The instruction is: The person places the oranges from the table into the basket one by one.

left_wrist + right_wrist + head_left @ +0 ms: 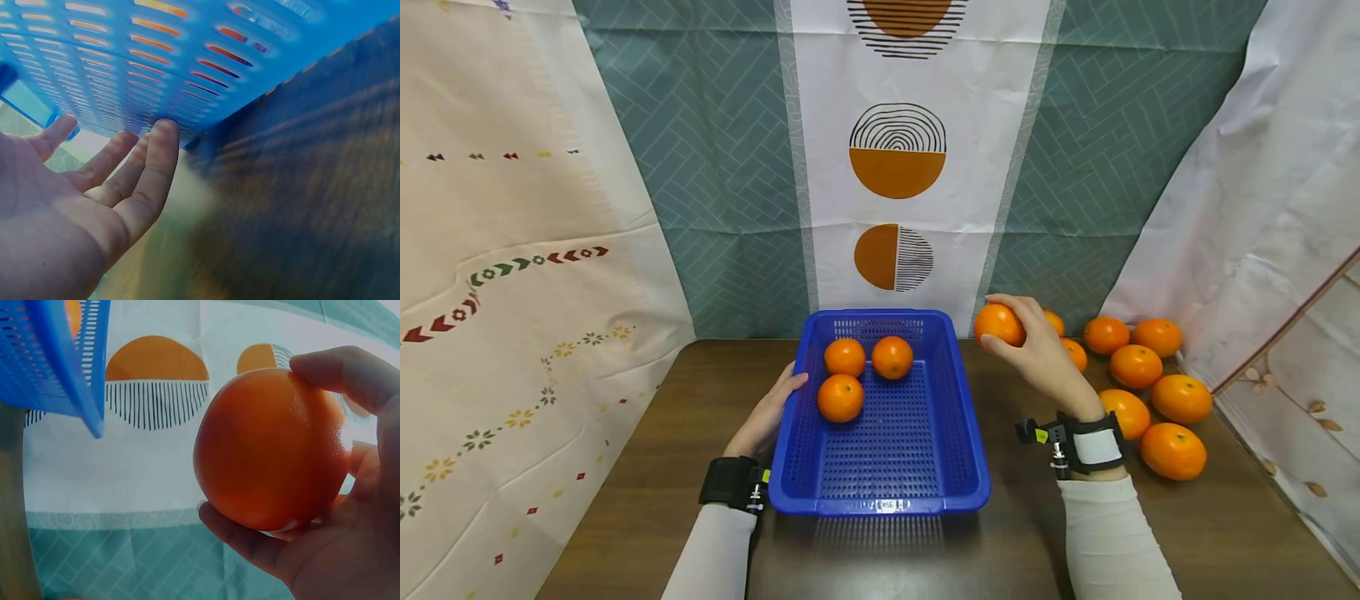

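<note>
My right hand [1041, 350] pinched a glossy, rounded orange [998, 324]. My left hand [767, 415], fingers spread, touched the blue basket [955, 503] (rectangular, slotted plastic).

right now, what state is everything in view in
basket: upright on the table, partly filled
three oranges: inside the basket
held orange: raised off the table
other oranges: lying on the table
left fingers: touching the basket
right fingers: curled round the held orange
cloth: hanging

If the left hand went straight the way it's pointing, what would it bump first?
The left hand would most likely meet the blue basket's side wall first; it looks very near the fingertips, perhaps touching them.
</note>
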A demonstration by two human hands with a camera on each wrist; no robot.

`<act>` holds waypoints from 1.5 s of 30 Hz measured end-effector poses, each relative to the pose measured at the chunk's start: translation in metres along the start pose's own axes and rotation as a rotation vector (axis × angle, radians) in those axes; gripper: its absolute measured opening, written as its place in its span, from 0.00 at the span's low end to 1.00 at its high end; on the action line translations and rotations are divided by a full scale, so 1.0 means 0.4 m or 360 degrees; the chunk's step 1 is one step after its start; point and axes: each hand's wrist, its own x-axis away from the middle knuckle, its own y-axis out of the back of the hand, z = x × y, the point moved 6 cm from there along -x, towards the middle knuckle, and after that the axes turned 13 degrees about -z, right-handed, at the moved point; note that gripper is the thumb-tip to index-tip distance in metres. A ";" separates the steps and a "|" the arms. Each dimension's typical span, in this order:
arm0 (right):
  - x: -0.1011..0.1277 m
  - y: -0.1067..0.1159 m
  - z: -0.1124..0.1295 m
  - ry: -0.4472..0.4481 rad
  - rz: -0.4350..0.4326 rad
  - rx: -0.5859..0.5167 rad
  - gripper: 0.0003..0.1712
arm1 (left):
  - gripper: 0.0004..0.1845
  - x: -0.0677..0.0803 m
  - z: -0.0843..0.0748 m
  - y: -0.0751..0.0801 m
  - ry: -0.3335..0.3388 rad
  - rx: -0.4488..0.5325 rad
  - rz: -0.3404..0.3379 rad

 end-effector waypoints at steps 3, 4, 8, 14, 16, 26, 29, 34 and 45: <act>-0.012 -0.007 0.017 0.0021 0.0037 0.0005 0.32 | 0.34 0.001 -0.001 0.002 -0.0006 -0.0002 -0.0007; -0.016 -0.010 0.022 0.0028 0.0054 0.0010 0.32 | 0.34 0.001 -0.001 0.003 -0.0009 -0.0007 -0.0007; -0.025 -0.032 0.045 0.0058 0.0153 0.0000 0.33 | 0.34 0.002 -0.003 0.001 -0.0010 -0.0001 -0.0008; -0.044 -0.078 0.079 0.0115 0.0271 -0.0044 0.34 | 0.33 0.002 -0.004 0.003 -0.0009 0.0017 -0.0040; -0.052 -0.091 0.091 0.0134 0.0279 -0.0054 0.34 | 0.33 0.002 -0.003 0.004 -0.0001 0.0014 -0.0044; -0.061 -0.167 0.136 0.0191 0.0370 -0.0129 0.33 | 0.34 0.003 0.000 0.002 0.0008 -0.0022 -0.0021; -0.061 -0.196 0.149 0.0197 0.0407 -0.0157 0.32 | 0.34 0.003 -0.001 0.003 0.0010 -0.0029 -0.0034; -0.062 -0.245 0.173 0.0228 0.0461 -0.0176 0.32 | 0.33 0.003 0.002 0.006 0.0027 0.0003 -0.0070; -0.029 -0.314 0.175 0.0154 0.0602 -0.0104 0.32 | 0.34 0.002 0.003 0.000 0.0038 0.0009 -0.0053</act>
